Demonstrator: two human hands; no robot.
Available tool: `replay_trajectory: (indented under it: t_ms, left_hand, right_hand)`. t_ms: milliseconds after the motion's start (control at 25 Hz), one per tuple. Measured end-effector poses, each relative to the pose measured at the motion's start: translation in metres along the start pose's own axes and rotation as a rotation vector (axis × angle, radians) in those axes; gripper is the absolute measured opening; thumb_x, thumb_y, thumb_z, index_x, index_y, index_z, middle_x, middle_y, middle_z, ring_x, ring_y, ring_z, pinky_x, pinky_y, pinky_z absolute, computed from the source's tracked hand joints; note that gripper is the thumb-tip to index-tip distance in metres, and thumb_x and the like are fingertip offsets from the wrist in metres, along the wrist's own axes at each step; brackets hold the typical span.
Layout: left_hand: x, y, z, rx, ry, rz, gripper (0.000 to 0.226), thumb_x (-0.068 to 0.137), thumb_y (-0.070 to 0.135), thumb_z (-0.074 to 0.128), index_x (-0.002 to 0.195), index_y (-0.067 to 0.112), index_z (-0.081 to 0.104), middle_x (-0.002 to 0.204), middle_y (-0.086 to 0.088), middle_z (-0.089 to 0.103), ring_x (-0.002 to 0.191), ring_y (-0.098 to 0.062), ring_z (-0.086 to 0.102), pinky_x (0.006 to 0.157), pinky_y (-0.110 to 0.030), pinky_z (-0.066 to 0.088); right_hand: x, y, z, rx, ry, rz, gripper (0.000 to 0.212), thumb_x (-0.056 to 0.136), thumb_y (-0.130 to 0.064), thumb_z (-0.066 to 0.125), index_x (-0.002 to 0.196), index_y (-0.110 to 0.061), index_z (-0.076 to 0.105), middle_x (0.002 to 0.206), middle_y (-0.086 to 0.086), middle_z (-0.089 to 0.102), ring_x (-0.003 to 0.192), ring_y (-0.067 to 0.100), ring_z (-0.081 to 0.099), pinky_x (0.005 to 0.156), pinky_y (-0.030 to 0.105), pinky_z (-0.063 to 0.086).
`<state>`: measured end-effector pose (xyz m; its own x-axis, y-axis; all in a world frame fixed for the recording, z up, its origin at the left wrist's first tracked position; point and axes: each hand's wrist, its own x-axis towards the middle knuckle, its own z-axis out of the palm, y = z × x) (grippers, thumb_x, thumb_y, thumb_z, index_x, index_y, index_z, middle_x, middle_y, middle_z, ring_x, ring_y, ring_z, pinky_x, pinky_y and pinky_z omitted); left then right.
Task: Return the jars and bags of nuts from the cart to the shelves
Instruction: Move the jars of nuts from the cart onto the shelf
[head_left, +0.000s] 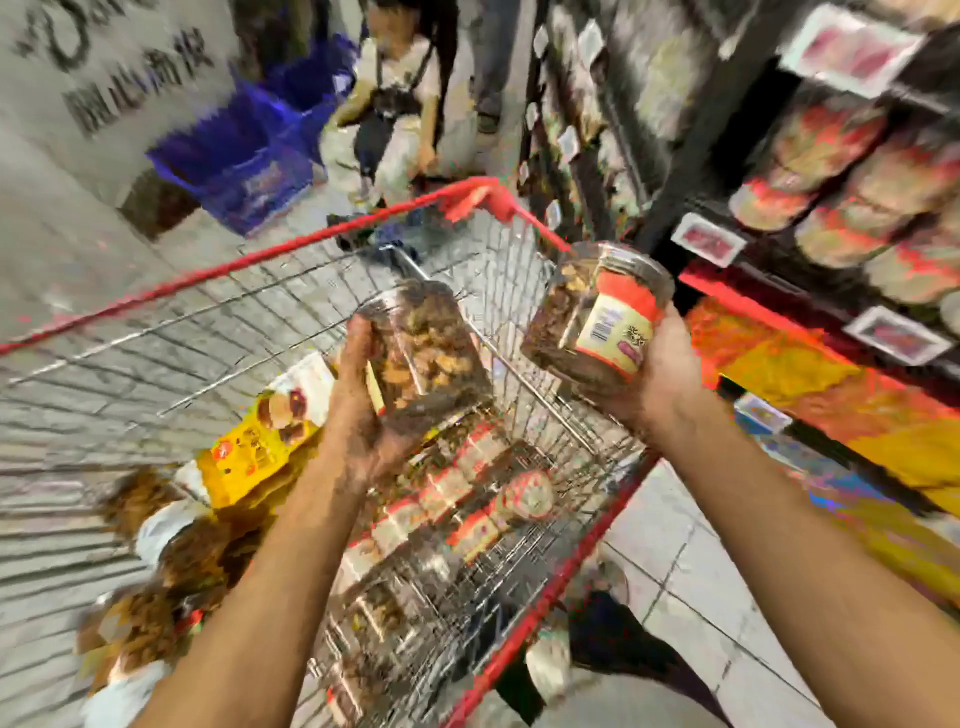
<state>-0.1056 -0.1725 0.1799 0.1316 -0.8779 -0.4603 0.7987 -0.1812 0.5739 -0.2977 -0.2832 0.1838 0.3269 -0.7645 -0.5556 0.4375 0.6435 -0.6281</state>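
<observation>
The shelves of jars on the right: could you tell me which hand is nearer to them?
Right. The right hand, holding a jar, is beside the shelves; the left hand, holding another jar, is over the cart.

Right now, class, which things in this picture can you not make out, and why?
- Label text on the right hand's jar, head view: blurred and too small.
- Left hand's jar, head view: label turned away behind the left hand.
- Goods on the shelves, head view: smeared by motion blur.
- Bags in the cart: cut off at the left edge.
</observation>
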Motion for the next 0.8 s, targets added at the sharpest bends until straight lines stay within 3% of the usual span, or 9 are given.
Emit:
replay_trajectory:
  t_ms: [80,160,240,360,560,640,720,800]
  left_hand:
    - [0.017,-0.024,0.060,0.071,-0.104,-0.043,0.089,0.050,0.057,0.060,0.127,0.012,0.055,0.103,-0.009,0.063,0.093,-0.025,0.060,0.076,-0.040,0.055]
    - [0.032,-0.059,0.116,0.106,-0.223,-0.067,0.075,0.054,0.056,0.058,0.114,0.012,0.062,0.092,-0.007,0.069,0.086,-0.023,0.064,0.077,-0.042,0.055]
    - [0.044,-0.092,0.162,0.116,-0.318,-0.053,0.059,0.063,0.056,0.051,0.098,0.013,0.070,0.083,-0.003,0.072,0.083,-0.020,0.065,0.091,-0.048,0.047]
    - [0.067,-0.147,0.225,0.104,-0.404,-0.023,0.057,0.067,0.058,0.045,0.088,0.014,0.075,0.084,-0.003,0.073,0.081,-0.018,0.069,0.088,-0.044,0.051]
    - [0.123,-0.201,0.272,0.227,-0.134,0.246,0.047,0.073,0.051,0.051,0.095,0.010,0.062,0.083,-0.012,0.064,0.067,-0.017,0.062,0.088,-0.047,0.050]
    - [0.149,-0.208,0.275,0.368,-0.020,0.425,0.040,0.077,0.042,0.060,0.097,0.008,0.060,0.082,-0.012,0.062,0.063,-0.017,0.060,0.072,-0.038,0.054]
    - [0.181,-0.210,0.273,0.462,0.058,0.591,0.028,0.078,0.031,0.070,0.095,0.012,0.059,0.077,-0.002,0.066,0.062,-0.011,0.062,0.065,-0.030,0.055]
    - [0.213,-0.211,0.268,0.559,0.119,0.700,0.048,0.067,0.038,0.075,0.104,0.014,0.054,0.090,0.003,0.067,0.073,-0.002,0.064,0.070,-0.020,0.054]
  right_hand:
    - [-0.027,-0.042,-0.040,0.073,0.042,-0.101,0.048,0.084,-0.052,0.035,0.075,-0.017,0.066,0.060,0.000,0.069,0.055,0.018,0.067,0.060,0.027,0.055]
    - [-0.048,-0.079,-0.088,0.112,0.099,-0.204,0.055,0.083,-0.050,0.037,0.061,-0.015,0.073,0.059,0.000,0.071,0.053,0.018,0.068,0.051,0.027,0.056]
    - [-0.062,-0.109,-0.130,0.144,0.209,-0.265,0.072,0.093,-0.049,0.029,0.046,-0.015,0.071,0.051,-0.002,0.068,0.045,0.015,0.066,0.039,0.025,0.052]
    - [-0.070,-0.155,-0.198,0.149,0.280,-0.309,0.074,0.095,-0.048,0.026,0.045,-0.016,0.071,0.050,-0.002,0.068,0.043,0.014,0.065,0.037,0.023,0.050]
    - [-0.040,-0.197,-0.242,0.108,0.286,-0.233,0.073,0.096,-0.053,0.020,0.062,-0.014,0.072,0.056,0.001,0.069,0.052,0.022,0.067,0.050,0.029,0.052]
    - [-0.019,-0.203,-0.241,0.095,0.296,-0.195,0.059,0.096,-0.051,0.022,0.076,-0.016,0.065,0.055,0.000,0.068,0.059,0.024,0.063,0.058,0.030,0.048]
    - [0.003,-0.202,-0.239,0.146,0.298,-0.163,0.049,0.094,-0.050,0.029,0.079,-0.017,0.063,0.058,0.000,0.067,0.057,0.023,0.064,0.053,0.030,0.053]
    - [0.026,-0.195,-0.241,0.181,0.290,-0.135,0.045,0.093,-0.050,0.033,0.080,-0.019,0.062,0.066,0.001,0.067,0.058,0.022,0.065,0.050,0.030,0.055]
